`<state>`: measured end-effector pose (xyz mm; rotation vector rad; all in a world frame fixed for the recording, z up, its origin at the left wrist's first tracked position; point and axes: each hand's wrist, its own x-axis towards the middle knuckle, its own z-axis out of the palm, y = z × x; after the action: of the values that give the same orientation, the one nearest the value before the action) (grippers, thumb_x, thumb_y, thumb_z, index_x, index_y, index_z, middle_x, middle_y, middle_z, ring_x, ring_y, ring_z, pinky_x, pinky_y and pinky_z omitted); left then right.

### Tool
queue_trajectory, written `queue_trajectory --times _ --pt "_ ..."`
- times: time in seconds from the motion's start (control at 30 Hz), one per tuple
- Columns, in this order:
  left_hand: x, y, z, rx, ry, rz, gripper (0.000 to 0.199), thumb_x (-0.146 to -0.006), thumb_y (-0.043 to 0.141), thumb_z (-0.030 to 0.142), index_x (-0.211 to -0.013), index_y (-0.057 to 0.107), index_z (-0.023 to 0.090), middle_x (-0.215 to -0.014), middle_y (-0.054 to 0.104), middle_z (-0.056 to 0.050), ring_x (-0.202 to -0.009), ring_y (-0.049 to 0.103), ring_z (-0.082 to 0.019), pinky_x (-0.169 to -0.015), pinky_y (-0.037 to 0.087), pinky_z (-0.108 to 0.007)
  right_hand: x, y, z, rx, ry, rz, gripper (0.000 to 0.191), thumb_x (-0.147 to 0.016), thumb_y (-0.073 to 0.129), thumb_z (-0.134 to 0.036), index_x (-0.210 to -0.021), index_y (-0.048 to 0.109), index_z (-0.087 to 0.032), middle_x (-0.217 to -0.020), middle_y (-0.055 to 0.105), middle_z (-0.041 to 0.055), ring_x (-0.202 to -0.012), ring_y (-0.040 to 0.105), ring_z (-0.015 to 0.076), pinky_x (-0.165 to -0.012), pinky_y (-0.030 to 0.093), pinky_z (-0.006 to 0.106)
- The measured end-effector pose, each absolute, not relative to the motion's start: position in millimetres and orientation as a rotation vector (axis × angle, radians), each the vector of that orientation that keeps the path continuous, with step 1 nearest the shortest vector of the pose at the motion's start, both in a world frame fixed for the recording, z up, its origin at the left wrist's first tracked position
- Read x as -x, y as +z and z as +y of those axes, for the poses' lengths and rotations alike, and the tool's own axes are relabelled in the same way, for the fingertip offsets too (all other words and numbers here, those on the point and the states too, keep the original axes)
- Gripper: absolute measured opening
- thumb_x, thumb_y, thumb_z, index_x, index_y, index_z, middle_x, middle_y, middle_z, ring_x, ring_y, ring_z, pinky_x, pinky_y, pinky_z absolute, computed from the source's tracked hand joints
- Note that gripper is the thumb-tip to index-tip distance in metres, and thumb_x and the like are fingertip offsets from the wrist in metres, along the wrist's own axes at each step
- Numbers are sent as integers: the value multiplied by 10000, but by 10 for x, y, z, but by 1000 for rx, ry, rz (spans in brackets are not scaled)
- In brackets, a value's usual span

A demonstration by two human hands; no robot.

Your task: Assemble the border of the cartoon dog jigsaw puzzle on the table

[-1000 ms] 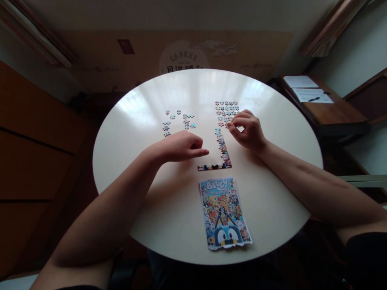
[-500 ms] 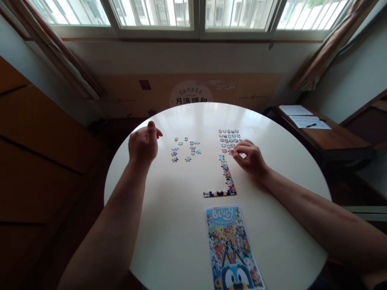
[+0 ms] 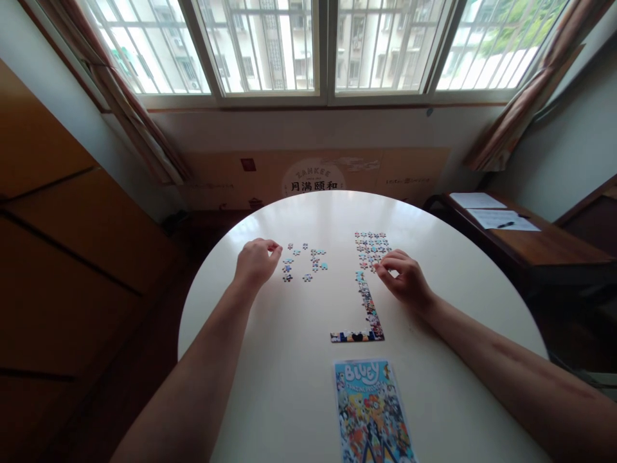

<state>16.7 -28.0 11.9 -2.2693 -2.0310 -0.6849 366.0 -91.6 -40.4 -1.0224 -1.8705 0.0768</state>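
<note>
My left hand (image 3: 258, 263) hovers at the left edge of a loose scatter of jigsaw pieces (image 3: 315, 262), thumb and fingers closed together. Whatever sits between those fingertips is too small to make out. My right hand (image 3: 407, 280) is pinched at the lower right of a block of jigsaw pieces (image 3: 369, 247) laid out in rows, hiding a few of them. Its fingertips are closed too, and I cannot see what they hold. Below that block runs a joined, L-shaped strip of jigsaw (image 3: 357, 336), its upper end near my right fingertips.
A Bluey picture sheet (image 3: 369, 399) lies near the front of the round white table (image 3: 289, 386). Beyond the table are a wall panel with printed writing (image 3: 313, 185) and a barred window (image 3: 270, 48). On the right, papers and a pen lie on a wooden side table (image 3: 559, 247).
The camera has tilted up, so everything sits lower in view. My left hand has turned and moved right, towards the loose pieces. My right hand keeps its place by the block.
</note>
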Motion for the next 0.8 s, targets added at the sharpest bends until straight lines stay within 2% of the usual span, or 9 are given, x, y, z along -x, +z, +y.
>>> queue_trajectory --times 0.23,0.5,0.8 --pt "-157 -35 -217 2188 -705 -2022 264 -930 553 320 -986 786 210 -1129 731 -87 -1083 612 -298 -995 483 -425 -3655 -401 -911 1024 103 -1860 317 -961 586 -239 -645 578 -216 -685 624 48 -733 568 220 -703 479 365" --pt "-159 -90 -193 2160 -771 -2003 245 -882 582 191 -1000 789 245 -1239 700 -66 -1190 582 -289 -1070 443 -446 -3686 -436 -901 1043 149 -1859 327 -968 586 -252 -643 571 -213 -698 617 43 -716 564 207 -693 466 350" --pt "-141 -86 -203 2076 -752 -2098 297 -877 565 145 -1026 787 273 -1293 681 -52 -1236 567 -287 -1097 419 -467 -3686 -474 -905 1059 196 -1868 361 -979 573 -273 -626 527 -211 -667 551 22 -642 511 176 -608 409 313"
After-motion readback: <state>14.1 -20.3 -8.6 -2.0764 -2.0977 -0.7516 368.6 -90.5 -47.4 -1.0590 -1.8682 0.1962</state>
